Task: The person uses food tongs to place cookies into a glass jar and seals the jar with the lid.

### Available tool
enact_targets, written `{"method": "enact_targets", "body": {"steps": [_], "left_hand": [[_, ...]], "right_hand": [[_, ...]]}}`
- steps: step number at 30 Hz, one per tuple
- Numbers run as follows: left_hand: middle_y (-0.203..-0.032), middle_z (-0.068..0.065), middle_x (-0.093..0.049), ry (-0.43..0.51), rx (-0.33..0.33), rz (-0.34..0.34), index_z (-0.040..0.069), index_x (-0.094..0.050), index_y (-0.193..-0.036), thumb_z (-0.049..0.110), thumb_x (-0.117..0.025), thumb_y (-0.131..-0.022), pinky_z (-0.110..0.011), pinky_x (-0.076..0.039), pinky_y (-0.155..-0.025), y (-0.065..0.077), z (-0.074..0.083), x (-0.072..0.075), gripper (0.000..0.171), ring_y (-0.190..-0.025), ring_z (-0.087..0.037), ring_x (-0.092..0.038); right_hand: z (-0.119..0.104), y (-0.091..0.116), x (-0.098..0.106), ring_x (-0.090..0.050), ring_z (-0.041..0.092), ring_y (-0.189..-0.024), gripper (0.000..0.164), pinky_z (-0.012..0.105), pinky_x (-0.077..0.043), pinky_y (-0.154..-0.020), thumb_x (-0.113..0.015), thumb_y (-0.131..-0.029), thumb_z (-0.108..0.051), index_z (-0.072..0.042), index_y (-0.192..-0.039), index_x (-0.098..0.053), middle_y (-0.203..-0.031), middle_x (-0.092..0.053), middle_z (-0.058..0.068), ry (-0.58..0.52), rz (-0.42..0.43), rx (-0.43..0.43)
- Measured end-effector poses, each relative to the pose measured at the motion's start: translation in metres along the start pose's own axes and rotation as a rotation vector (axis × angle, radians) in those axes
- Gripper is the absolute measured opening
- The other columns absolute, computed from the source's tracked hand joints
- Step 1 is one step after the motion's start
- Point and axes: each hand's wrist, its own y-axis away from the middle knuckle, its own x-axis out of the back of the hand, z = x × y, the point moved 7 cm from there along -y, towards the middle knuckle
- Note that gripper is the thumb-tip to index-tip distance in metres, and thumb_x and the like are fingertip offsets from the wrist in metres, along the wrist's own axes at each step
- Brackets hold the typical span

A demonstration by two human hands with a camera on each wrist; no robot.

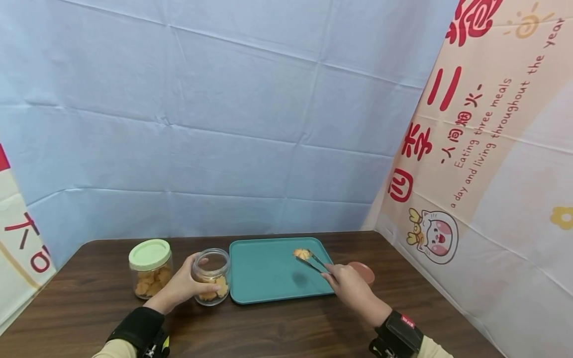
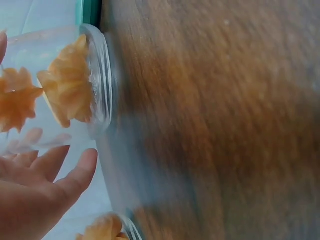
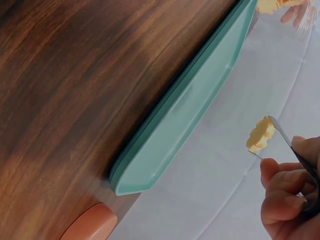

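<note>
My left hand (image 1: 182, 285) grips a clear, lidless jar (image 1: 211, 272) standing at the left end of a teal tray (image 1: 264, 276). Star-shaped cookies (image 2: 70, 87) lie inside that jar, seen up close in the left wrist view. Dark metal tongs (image 1: 310, 265) are held in my right hand (image 1: 351, 286), and their tips pinch one golden cookie (image 1: 302, 253). That cookie is raised above the right part of the tray, with a shadow below on the tray surface. In the right wrist view the tongs' arms clasp the cookie from both sides.
A second jar (image 1: 151, 273) with a pale green lid (image 1: 149, 254) holds more cookies, left of my left hand. A reddish-brown round object (image 1: 363, 273) lies beyond my right hand, beside the tray. Cloth backdrops (image 1: 201, 149) rise behind and beside the dark wooden table (image 1: 250, 328).
</note>
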Motion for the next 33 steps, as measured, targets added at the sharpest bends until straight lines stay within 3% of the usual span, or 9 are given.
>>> {"method": "enact_targets", "body": {"steps": [11,23,33], "left_hand": [[-0.146,-0.03,-0.032,-0.039,-0.038,0.005,-0.003,-0.011,-0.151,0.018,-0.081,-0.081,-0.052,-0.044,-0.094,-0.0028,-0.0002,0.0011,0.101,-0.125,-0.042,-0.044],[-0.146,-0.031,-0.031,-0.018,-0.027,-0.001,-0.004,-0.012,-0.15,0.016,-0.081,-0.081,-0.049,-0.047,-0.09,-0.0037,-0.0004,-0.0005,0.099,-0.118,-0.037,-0.052],[-0.145,-0.031,-0.032,-0.023,-0.033,-0.004,-0.003,-0.013,-0.15,0.018,-0.081,-0.081,-0.051,-0.045,-0.092,-0.0031,-0.0013,0.0009,0.099,-0.123,-0.042,-0.046]], "right_hand": [[-0.0045,0.0001,0.0026,-0.067,0.026,-0.08,0.025,0.034,-0.054,-0.065,-0.063,-0.093,-0.004,0.01,-0.113,-0.066,-0.092,-0.068,0.018,-0.011,0.014,0.006],[-0.0064,0.0012,0.0032,-0.067,0.027,-0.082,0.025,0.034,-0.054,-0.066,-0.063,-0.093,-0.003,0.009,-0.114,-0.066,-0.095,-0.069,0.018,-0.01,0.016,-0.003],[-0.0103,-0.0007,0.0038,-0.068,0.03,-0.088,0.024,0.039,-0.056,-0.071,-0.064,-0.092,-0.004,0.009,-0.113,-0.066,-0.098,-0.069,0.02,-0.003,0.026,0.014]]}}
